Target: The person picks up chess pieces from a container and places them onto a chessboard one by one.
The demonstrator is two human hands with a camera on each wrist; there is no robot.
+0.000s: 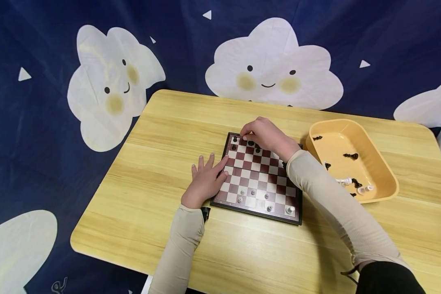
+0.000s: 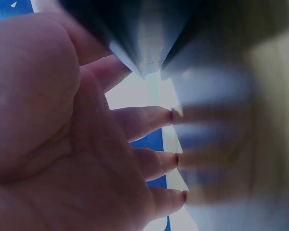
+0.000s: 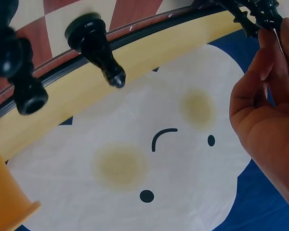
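A brown-and-white chessboard [image 1: 239, 173] lies on the table. Near its far left corner my right hand [image 1: 270, 136] pinches a black chess piece [image 3: 266, 18] with thumb and fingertips; the hand hides most of it in the head view. Other black pieces [image 1: 234, 147] stand on the far rows, and two black pieces [image 3: 94, 41] loom close in the right wrist view. Several white pieces [image 1: 290, 210] stand on the near rows. With its fingers spread, my left hand [image 1: 204, 185] touches the board's left edge. Its palm fills much of the left wrist view.
To the board's right stands a yellow-orange tray [image 1: 384, 163] with black and white chess pieces [image 1: 350, 156] lying in it. The wooden table [image 1: 132, 204] has rounded corners. Behind it hangs a dark blue curtain [image 1: 183, 53] with white clouds.
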